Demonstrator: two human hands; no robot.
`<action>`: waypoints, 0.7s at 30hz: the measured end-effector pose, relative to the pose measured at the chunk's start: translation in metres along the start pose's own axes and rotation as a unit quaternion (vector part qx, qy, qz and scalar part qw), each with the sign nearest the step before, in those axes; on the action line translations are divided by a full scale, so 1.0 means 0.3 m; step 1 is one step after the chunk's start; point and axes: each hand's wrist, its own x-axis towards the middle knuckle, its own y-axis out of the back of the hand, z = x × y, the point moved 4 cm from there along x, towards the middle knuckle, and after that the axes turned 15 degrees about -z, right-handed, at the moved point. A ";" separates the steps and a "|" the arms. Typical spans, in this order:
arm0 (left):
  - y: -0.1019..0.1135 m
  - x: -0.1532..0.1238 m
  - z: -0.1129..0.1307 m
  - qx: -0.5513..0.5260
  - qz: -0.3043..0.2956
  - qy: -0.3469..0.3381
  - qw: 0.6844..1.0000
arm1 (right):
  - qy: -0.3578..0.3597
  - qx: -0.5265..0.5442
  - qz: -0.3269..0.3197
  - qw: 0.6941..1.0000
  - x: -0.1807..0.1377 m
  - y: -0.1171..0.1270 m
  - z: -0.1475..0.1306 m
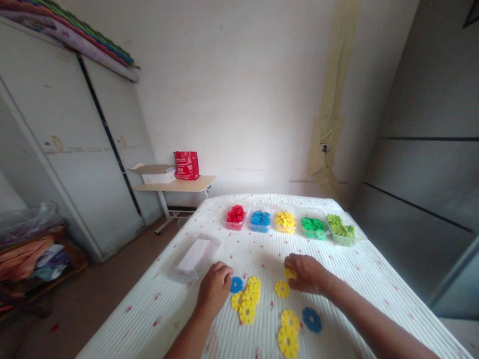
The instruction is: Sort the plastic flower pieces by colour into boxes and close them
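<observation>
My left hand (215, 288) rests curled on the white bed cover (359, 279), its fingers closed over a blue flower-shaped disc (236, 284). A cluster of yellow discs (247, 301) lies just right of it. My right hand (306, 273) is closed on a yellow disc (289, 273), next to another yellow disc (281, 288). Nearer me lie two more yellow discs (289, 331) and a blue disc (312, 319). Beyond the hands stands a row of clear tubs: red (235, 217), blue (260, 220), yellow (285, 222), green (313, 227) and light green (340, 229) pieces.
A clear lidded box (192, 255) lies left of my left hand. Beyond the bed stands a small wooden table (175, 185) with a red bag (186, 165) and a white box. A grey wardrobe (67, 149) fills the left side; clutter sits on the floor at far left.
</observation>
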 end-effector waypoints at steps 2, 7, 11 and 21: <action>-0.002 0.002 -0.002 0.002 -0.002 0.001 1.000 | 0.032 0.021 0.006 0.999 -0.011 0.001 -0.045; -0.006 0.001 -0.002 0.005 -0.005 0.001 1.000 | 0.055 0.008 -0.033 0.998 -0.004 -0.047 -0.125; -0.008 -0.001 -0.002 0.008 -0.003 0.000 1.000 | 0.052 -0.028 -0.052 0.997 0.011 -0.053 -0.137; 0.004 -0.001 0.004 -0.018 -0.004 0.006 1.000 | -0.118 -0.045 0.137 0.982 0.089 0.292 0.093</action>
